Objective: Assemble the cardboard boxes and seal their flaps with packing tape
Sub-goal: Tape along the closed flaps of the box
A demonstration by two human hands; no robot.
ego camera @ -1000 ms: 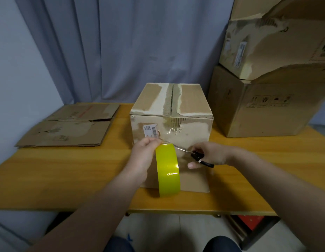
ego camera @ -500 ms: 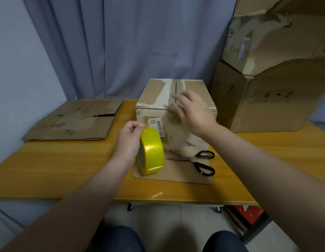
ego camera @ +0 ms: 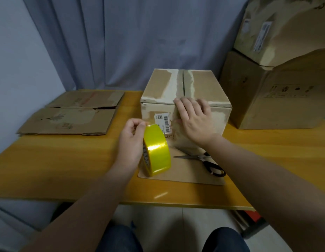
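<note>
An assembled cardboard box (ego camera: pixel 203 88) stands at the middle of the wooden table (ego camera: pixel 58 164), its top flaps closed with a seam running front to back. My right hand (ego camera: pixel 192 119) lies flat with fingers spread on the box's front face, fingertips at the top front edge. My left hand (ego camera: pixel 130 142) grips a yellow roll of packing tape (ego camera: pixel 156 150) standing on edge in front of the box. Black-handled scissors (ego camera: pixel 203 160) lie on the box's folded-out front flap (ego camera: pixel 185 173), just right of the roll.
A flattened cardboard box (ego camera: pixel 70 115) lies on the table's left. Two large boxes (ego camera: pixel 276 99) are stacked at the right rear. A grey curtain (ego camera: pixel 130 39) hangs behind the table. My knees show below the table's front edge.
My right hand put the scissors down on the flap, reached to the box top, then slid down onto the front face. My left hand lowered the tape roll in front of the box.
</note>
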